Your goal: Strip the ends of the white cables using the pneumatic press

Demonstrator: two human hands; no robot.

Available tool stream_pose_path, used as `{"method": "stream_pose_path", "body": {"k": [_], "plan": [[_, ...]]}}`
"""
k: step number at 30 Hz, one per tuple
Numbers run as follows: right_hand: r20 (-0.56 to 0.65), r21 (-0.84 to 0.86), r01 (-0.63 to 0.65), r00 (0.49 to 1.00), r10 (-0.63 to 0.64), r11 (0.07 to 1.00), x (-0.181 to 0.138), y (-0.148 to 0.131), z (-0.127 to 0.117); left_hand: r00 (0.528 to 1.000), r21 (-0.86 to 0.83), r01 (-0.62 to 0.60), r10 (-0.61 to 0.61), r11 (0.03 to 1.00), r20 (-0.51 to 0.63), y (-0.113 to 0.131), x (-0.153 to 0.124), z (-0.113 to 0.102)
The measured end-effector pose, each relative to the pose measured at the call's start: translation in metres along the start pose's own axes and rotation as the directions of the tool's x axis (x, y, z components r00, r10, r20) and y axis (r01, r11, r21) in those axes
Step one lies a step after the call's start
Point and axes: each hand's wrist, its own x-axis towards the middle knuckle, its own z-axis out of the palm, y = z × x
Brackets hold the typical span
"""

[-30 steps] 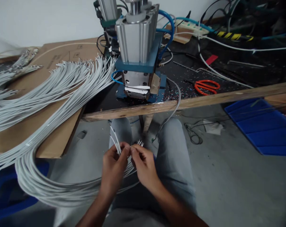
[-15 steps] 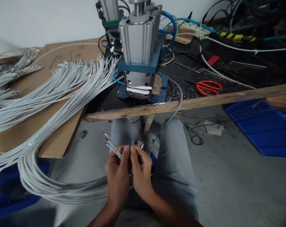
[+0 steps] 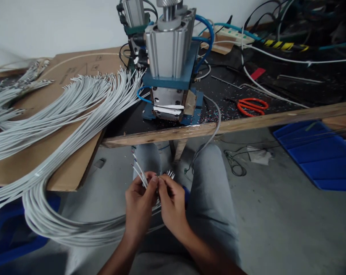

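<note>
Where hands [image 3: 157, 200] meet, bench edge [image 3: 190, 131] near.

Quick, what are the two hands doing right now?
Left hand: closed on a few gray wires.
Right hand: closed on a bunch of wire ends.

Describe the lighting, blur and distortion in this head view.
Head view: soft, even light, no harsh shadows; faint sheen on the metal cylinder; wide-angle bending tilts the bench edge; far-left white cables smear; hands fairly sharp, top-right corner dark.
</note>
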Motion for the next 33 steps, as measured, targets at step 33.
{"method": "stream_pose_path", "body": {"k": [33], "plan": [[0.044, -0.348, 0.505, 0.850, -0.524, 0.790, 0.005, 0.003, -0.010, 0.986, 0.418, -0.152, 0.166, 0.896, 0.003, 0.021, 0.009, 0.000]]}}
